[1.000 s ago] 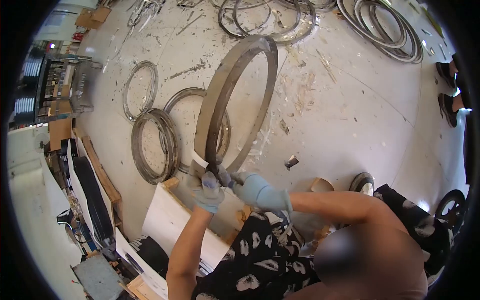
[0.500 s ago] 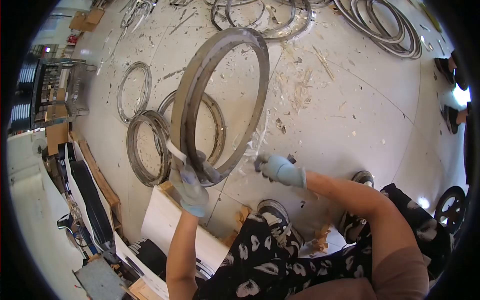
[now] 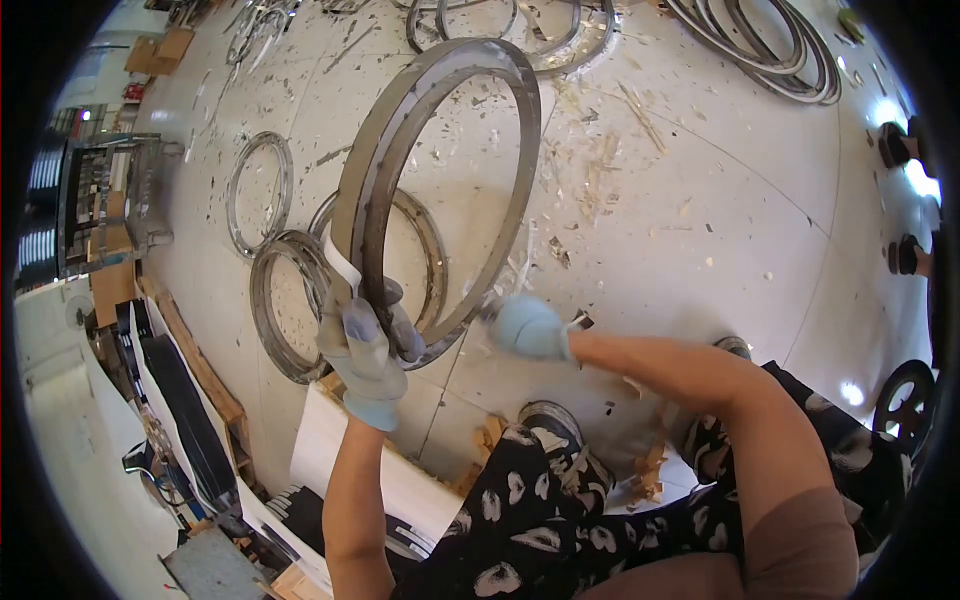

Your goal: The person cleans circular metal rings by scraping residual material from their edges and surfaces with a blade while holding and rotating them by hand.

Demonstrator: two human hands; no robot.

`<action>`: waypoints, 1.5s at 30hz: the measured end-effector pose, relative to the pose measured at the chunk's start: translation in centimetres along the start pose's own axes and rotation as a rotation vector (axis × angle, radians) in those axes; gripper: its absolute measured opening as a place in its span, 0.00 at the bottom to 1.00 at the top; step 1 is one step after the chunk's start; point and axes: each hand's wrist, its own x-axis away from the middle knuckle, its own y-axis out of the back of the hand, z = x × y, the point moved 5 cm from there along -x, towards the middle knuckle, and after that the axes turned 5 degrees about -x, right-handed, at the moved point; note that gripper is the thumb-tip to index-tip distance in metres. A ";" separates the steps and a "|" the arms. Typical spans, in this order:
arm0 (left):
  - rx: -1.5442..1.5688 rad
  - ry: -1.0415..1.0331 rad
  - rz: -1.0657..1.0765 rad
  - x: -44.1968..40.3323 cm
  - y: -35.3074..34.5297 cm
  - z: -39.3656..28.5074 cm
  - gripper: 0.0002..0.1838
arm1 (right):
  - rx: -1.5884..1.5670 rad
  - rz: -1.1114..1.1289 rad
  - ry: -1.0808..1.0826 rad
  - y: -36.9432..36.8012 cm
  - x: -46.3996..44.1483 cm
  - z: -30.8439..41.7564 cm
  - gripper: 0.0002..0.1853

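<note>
A large grey-brown wheel rim (image 3: 375,170) is held tilted up off the floor in front of me. My left hand (image 3: 365,345), in a grey and pale-blue glove, is closed around its lower left part. A white strip (image 3: 340,262) sticks out beside the thumb, loose along the rim. My right hand (image 3: 530,327), gloved as well and blurred by motion, is curled by the rim's lower right edge. Its fingertips are smeared, so whatever it holds cannot be made out. Wispy clear film (image 3: 518,272) shows near that edge.
Several more rims lie on the floor: a thin ring (image 3: 260,195), a stacked pair (image 3: 290,305), and a pile (image 3: 770,50) at the far right. Torn scraps (image 3: 600,170) litter the tiles. A white box (image 3: 350,450) stands at my left; another person's shoes (image 3: 893,147) are at right.
My left hand and the rim have shifted slightly left, the rim's top rising a little. My right hand has moved left and slightly up, closer to the rim's lower edge.
</note>
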 end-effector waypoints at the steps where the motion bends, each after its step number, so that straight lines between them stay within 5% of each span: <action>1: 0.003 0.000 -0.006 0.0 0.2 0.1 0.32 | -0.016 -0.125 -0.036 1.2 -1.7 -2.0 0.14; 5: 0.018 -0.005 0.008 0.6 0.7 0.5 0.33 | 0.065 -0.096 -0.084 0.4 -1.5 -1.6 0.12; 8: -0.014 -0.057 -0.041 0.7 0.5 -0.1 0.33 | -0.162 -0.368 0.219 0.3 1.3 2.6 0.15; 10: -0.005 -0.065 -0.059 0.8 0.6 -0.1 0.33 | -0.080 0.058 -0.157 1.8 -1.3 -1.8 0.21; 11: 0.045 0.008 -0.041 0.7 0.6 0.2 0.32 | -0.074 0.062 -0.158 1.5 -1.1 -1.9 0.21; 14: 0.029 0.003 -0.048 0.9 0.6 0.1 0.30 | -0.006 0.029 -0.064 -0.2 0.7 0.4 0.22; 16: -0.028 -0.087 -0.074 0.9 0.5 -0.1 0.29 | -0.095 -0.162 0.269 -2.2 0.3 2.4 0.20; 20: 0.019 -0.035 -0.051 1.3 0.4 0.0 0.28 | -0.172 0.179 -0.016 0.9 -3.2 -6.0 0.19; 21: 0.019 0.011 -0.025 1.5 0.4 -0.1 0.28 | 0.134 -0.053 -0.006 -0.5 -2.7 -4.3 0.17; 24: 0.035 -0.007 -0.035 1.1 0.8 0.4 0.29 | -0.135 -0.161 0.234 -2.7 0.7 2.0 0.18; 27: 0.039 -0.007 -0.013 1.5 0.9 0.7 0.30 | -0.074 -0.010 0.095 0.3 -3.6 -5.0 0.19; 28: 0.040 -0.001 -0.021 1.6 1.1 1.0 0.30 | -0.166 0.022 0.030 2.0 -2.9 -4.2 0.19; 30: 0.108 0.077 0.034 1.6 1.2 1.5 0.29 | 0.143 -0.087 -0.114 -0.7 -0.8 -1.4 0.15; 32: 0.093 0.034 -0.003 1.5 1.0 0.8 0.29 | -0.059 -0.391 0.408 -2.8 0.4 1.6 0.15; 33: 0.072 0.015 -0.037 1.8 1.2 0.7 0.28 | 0.125 -0.051 0.169 -2.6 -1.1 -0.3 0.15; 38: 0.128 0.086 -0.005 2.1 2.0 2.0 0.27 | 0.025 -0.115 -0.067 0.2 -0.7 -1.3 0.15; 40: 0.105 0.072 0.033 1.5 1.7 1.7 0.27 | -0.042 -0.304 0.394 -3.1 0.7 2.6 0.16; 42: 0.109 0.026 0.019 2.0 1.8 1.6 0.27 | -0.111 -0.251 0.494 1.3 -1.2 -0.3 0.15; 44: 0.107 0.055 0.017 1.8 1.6 1.7 0.27 | -0.267 0.494 -0.175 2.2 -5.4 -6.5 0.17; 45: 0.102 0.088 0.010 2.0 1.8 1.9 0.26 | -0.056 -0.032 -0.101 1.2 -2.5 -3.2 0.16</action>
